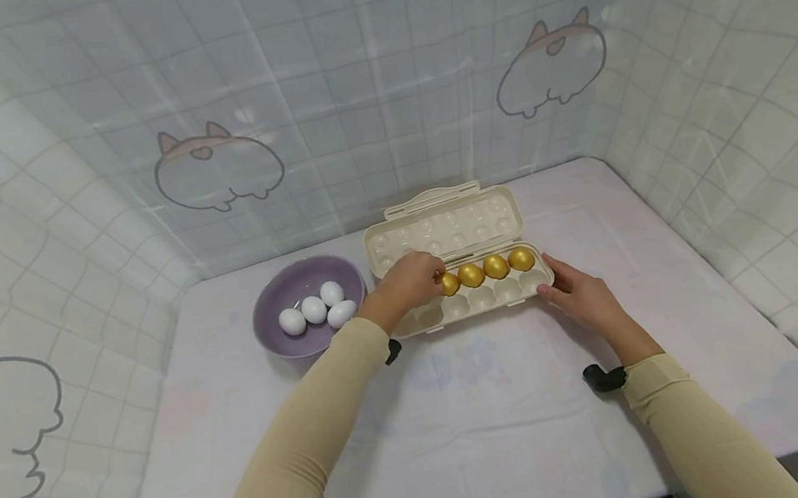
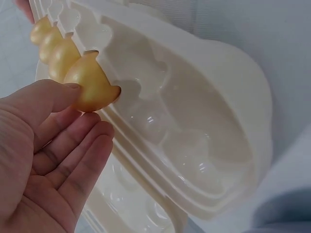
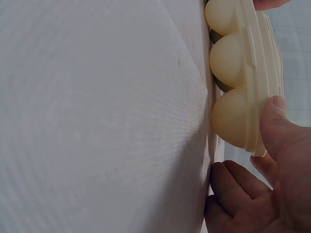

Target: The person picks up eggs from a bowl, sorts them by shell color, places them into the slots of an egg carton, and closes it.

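Grid-printed sheets (image 1: 345,71) surround the cloth-covered table (image 1: 471,450), where the carton (image 1: 481,299) lies near the back with its dimpled lid (image 1: 442,231) opened away from the person and a purple bowl (image 1: 312,276) just to its left. The right hand (image 1: 583,296) grips the carton's right end, thumb over the rim, while the left hand (image 1: 411,283) reaches over it, thumb and fingertips pinching a golden egg (image 2: 92,82) set in the back row beside three other golden eggs (image 1: 495,266); the bowl holds four white eggs (image 1: 314,310).
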Motion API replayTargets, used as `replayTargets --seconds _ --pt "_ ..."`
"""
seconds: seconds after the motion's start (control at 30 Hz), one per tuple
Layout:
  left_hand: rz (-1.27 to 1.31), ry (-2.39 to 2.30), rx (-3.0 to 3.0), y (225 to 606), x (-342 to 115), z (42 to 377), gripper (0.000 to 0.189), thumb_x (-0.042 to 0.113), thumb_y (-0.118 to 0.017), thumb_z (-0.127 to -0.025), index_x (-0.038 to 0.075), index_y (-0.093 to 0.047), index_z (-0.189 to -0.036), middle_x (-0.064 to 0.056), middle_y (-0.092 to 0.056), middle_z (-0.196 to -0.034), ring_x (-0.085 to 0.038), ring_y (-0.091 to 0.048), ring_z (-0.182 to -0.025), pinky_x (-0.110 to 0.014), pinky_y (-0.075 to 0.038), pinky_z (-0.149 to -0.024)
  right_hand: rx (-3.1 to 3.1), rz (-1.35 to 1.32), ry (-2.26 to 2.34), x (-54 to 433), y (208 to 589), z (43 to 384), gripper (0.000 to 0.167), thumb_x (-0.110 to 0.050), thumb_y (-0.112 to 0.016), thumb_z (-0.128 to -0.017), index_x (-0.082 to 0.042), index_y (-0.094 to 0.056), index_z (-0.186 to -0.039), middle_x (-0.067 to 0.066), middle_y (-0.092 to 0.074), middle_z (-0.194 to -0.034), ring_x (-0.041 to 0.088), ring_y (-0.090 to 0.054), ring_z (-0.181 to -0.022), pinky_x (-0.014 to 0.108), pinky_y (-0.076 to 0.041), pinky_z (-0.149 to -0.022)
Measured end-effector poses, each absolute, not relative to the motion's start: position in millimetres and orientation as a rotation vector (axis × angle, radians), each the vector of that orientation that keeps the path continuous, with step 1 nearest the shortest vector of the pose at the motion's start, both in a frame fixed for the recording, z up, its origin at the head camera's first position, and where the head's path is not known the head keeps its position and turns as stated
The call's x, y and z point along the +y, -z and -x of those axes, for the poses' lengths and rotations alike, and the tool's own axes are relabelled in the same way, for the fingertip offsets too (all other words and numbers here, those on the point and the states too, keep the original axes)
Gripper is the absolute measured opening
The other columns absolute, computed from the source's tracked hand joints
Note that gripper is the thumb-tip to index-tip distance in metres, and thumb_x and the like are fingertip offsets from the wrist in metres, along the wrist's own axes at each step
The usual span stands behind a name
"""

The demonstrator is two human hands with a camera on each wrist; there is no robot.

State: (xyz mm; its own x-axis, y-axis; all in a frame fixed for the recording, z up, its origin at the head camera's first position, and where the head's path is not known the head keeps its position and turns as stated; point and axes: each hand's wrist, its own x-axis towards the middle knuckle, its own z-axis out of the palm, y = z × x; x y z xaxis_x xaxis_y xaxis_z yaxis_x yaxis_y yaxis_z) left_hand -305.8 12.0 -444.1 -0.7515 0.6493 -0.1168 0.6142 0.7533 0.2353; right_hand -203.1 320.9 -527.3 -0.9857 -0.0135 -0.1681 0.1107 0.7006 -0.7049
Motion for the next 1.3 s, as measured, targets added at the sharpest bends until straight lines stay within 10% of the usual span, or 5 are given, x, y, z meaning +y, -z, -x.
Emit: replayTargets --seconds 0.43,1.3 --pt "-0.818 -0.344 2.804 433 -24 313 0.034 0.019 -0.070 -0.098 0.005 -0.074 -0.129 -0.010 -0.077 -0.116 -0.027 -0.071 -0.111 -0.042 -0.057 -0.102 2.745 -0.082 1.119 321 520 208 0.083 -0.060 -0.057 -0.103 -0.026 -0.020 -0.170 0.017 -0.037 -0.167 0.051 -0.030 -0.155 0.069 -0.029 -0.123" --pt "-0.288 -0.497 2.918 431 -180 313 0.036 0.019 -0.067 -0.102 -0.001 -0.070 -0.131 -0.024 -0.071 -0.130 -0.039 -0.066 -0.122 -0.054 -0.053 -0.105 2.722 -0.090 1.114 317 520 202 0.085 -0.060 -0.056 -0.103 -0.024 -0.019 -0.170 0.018 -0.034 -0.169 0.053 -0.028 -0.156 0.070 -0.027 -0.123"
